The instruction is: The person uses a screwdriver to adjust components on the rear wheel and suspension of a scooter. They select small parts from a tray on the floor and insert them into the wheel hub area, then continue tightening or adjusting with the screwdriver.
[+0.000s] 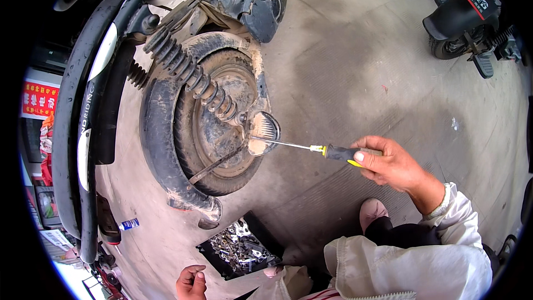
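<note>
My right hand (386,164) grips a screwdriver (341,154) with a black and yellow handle. Its shaft points left, with the tip at a mud-caked finned cover (261,133) by the hub of a scooter's dirty wheel (222,155). A coil-spring shock absorber (194,78) runs diagonally down to that hub area. Low at the bottom edge, my left hand (191,282) is off the scooter, its fingers curled in, and whatever they may hold is hidden.
A black tray (214,244) of assorted metal parts lies on the floor below the wheel. Black scooter bars (69,133) border the left. A blue-labeled can (129,224) is near them. Another scooter (461,16) stands at top right. My shoe (373,212) shows below.
</note>
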Available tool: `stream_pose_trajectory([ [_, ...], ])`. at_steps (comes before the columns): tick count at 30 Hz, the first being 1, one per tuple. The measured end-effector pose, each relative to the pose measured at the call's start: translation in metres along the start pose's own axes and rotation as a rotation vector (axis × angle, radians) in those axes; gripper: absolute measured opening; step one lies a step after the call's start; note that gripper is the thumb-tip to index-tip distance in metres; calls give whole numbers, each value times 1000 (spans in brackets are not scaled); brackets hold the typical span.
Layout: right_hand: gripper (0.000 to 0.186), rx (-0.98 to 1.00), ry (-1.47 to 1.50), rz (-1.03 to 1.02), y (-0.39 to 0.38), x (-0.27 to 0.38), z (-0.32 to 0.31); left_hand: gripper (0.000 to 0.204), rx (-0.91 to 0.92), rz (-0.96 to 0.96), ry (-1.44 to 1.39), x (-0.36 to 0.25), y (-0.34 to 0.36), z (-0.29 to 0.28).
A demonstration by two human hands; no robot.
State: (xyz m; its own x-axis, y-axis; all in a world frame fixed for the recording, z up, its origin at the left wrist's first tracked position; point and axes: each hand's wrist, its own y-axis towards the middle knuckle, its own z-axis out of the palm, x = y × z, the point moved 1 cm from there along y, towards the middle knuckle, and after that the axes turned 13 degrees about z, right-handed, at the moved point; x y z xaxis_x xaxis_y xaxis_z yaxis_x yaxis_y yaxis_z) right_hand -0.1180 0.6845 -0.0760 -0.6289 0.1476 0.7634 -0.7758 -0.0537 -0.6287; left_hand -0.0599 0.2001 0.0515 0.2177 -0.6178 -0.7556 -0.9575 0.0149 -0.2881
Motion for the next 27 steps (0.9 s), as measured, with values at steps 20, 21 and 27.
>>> stream_pose_trajectory([
  [20, 35, -403, -732, -692, 2, -3, 8, 21, -21, -46, -37, 8, 0, -1],
  [21, 35, -390, -778, -684, 3, -4, 6, 21, -22, -46, -33, 10, -1, -1],
  [27, 37, 119, 75, 316, 13, -2, -13, 23, -19, -49, -35, 13, -3, -4],
])
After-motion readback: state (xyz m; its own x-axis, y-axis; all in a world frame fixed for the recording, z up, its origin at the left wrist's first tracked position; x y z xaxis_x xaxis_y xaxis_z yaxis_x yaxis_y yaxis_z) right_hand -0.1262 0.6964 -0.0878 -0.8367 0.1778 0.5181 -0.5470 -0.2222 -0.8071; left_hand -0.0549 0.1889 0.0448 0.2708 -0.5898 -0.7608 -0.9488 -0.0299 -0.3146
